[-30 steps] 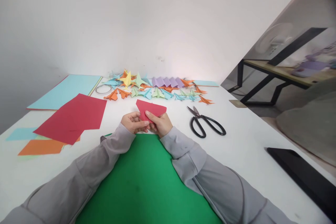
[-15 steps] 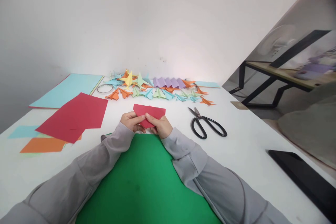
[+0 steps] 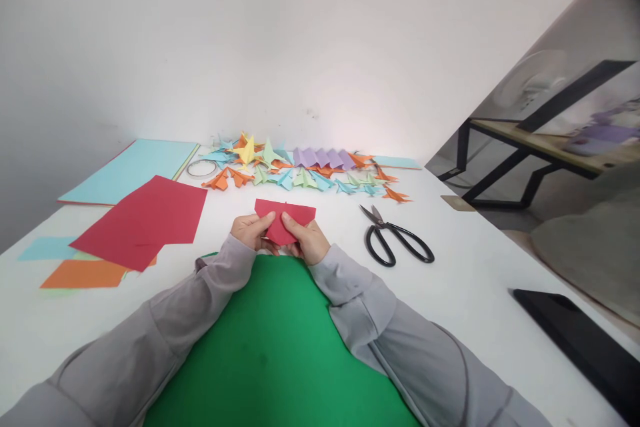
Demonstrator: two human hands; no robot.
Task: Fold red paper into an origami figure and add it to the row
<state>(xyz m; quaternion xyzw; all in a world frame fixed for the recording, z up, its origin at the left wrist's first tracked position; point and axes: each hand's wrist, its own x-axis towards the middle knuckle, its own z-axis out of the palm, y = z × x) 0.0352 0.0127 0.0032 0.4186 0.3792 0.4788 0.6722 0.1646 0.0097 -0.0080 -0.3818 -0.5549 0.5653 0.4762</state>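
Observation:
Between my hands is a small piece of folded red paper [image 3: 286,207], straight along its top edge and narrower toward the bottom. My left hand [image 3: 251,231] pinches its left side, thumb on the front face. On the right side, my right hand [image 3: 309,239] grips it the same way, with the thumb pressed near the middle. Fingers behind the paper are mostly hidden. A green sheet [image 3: 270,340] lies just below the hands, under the forearms.
Red paper [image 3: 150,220] and an orange piece [image 3: 83,275] lie left; light blue sheets [image 3: 133,170] are behind them. Black-handled scissors [image 3: 395,233] rest right, a black tablet-like object [image 3: 570,340] farther right. Folded paper planes [image 3: 304,179] and a tape roll [image 3: 201,168] line the back.
My thumbs have moved apart on the red paper, the left one sliding left and the right one slightly right. The view has shifted a little.

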